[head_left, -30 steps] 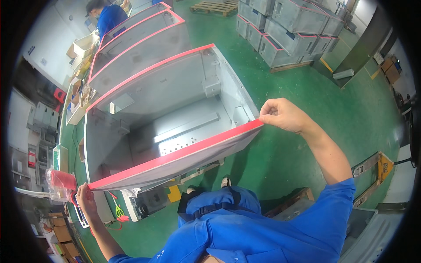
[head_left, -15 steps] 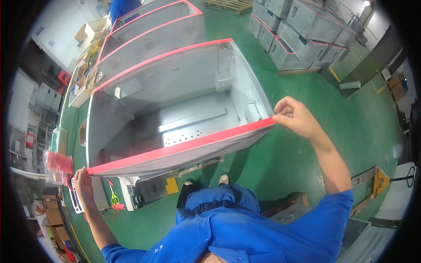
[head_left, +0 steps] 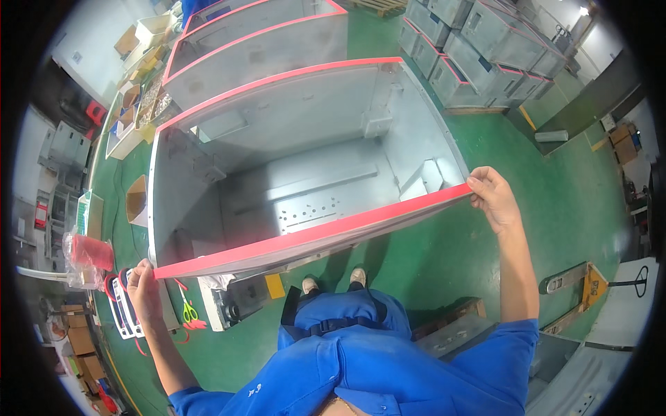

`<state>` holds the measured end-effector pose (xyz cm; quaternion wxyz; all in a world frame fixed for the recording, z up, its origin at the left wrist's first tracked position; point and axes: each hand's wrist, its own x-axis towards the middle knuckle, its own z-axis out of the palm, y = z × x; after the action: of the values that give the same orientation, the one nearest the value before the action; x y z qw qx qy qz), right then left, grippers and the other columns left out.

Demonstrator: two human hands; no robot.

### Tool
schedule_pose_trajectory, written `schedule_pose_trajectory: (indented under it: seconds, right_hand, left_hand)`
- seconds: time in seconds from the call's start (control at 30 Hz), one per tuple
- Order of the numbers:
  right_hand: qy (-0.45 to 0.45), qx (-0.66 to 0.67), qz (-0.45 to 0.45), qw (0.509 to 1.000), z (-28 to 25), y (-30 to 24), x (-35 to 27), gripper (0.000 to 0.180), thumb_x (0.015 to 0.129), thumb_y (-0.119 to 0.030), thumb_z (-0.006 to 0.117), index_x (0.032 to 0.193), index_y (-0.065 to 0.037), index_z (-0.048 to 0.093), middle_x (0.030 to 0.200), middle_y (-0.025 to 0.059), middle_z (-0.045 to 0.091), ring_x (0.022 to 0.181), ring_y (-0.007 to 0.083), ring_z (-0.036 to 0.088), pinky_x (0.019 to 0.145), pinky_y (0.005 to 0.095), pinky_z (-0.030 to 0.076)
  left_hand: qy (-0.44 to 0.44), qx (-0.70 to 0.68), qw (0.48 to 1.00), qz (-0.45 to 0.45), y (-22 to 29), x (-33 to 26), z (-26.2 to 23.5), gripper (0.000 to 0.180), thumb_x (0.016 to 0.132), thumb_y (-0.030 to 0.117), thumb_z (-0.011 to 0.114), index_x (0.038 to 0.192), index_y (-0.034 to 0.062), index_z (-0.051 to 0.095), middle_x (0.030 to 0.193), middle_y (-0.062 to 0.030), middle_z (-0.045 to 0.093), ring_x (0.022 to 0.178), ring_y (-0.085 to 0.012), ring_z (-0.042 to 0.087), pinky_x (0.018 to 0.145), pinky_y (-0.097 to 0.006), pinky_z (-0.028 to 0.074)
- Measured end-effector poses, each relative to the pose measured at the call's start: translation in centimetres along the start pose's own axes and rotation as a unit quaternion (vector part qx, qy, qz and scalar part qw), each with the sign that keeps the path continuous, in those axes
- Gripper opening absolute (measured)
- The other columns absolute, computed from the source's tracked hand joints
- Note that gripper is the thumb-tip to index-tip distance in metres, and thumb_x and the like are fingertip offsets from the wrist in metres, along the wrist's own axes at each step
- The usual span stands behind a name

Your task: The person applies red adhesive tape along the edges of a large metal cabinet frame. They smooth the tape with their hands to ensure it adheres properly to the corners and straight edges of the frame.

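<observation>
Head view: the red edge strip [head_left: 312, 237] runs along the near rim of the grey metal cabinet [head_left: 298, 159], spanning from the left hand [head_left: 142, 284] at eight o'clock to the right hand [head_left: 491, 197] at three o'clock, both pinched closed on its ends.

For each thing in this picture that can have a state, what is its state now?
Left hand: gripping the left end of the red strip.
Right hand: pinching the right end of the strip.
Red strip: stretched along the near rim of the cabinet.
Grey metal cabinet: open on top, red edging on far rim.
Scissors: lying on the floor.
</observation>
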<state>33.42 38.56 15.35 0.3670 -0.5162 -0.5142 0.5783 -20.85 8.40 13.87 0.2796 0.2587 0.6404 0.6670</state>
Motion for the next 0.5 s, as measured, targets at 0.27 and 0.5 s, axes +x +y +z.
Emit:
schedule_pose_trajectory:
  seconds: [0.27,0.5]
  right_hand:
    - [0.040,0.022,0.009,0.999,0.6,0.3,-0.5,0.018,0.080,-0.017,0.064,0.089,-0.006,0.054,0.073,-0.0013,0.053,0.060,0.0055,0.048,0.053,0.0183,0.039]
    - [0.093,-0.045,-0.024,0.994,0.8,0.8,-0.7,0.021,0.078,-0.017,0.066,0.092,-0.004,0.056,0.080,0.0018,0.056,0.068,0.0082,0.050,0.061,0.0208,0.041]
  left_hand:
    - [-0.041,-0.027,0.999,0.004,-0.1,0.3,-0.2,0.009,0.081,-0.001,0.054,0.073,0.0024,0.054,0.086,-0.0025,0.050,0.073,-0.0078,0.046,0.067,-0.019,0.036]
    - [-0.046,-0.029,0.999,0.004,-0.6,0.5,-0.8,0.007,0.079,-0.003,0.056,0.074,0.0018,0.056,0.093,-0.0033,0.051,0.081,-0.0110,0.049,0.076,-0.024,0.037]
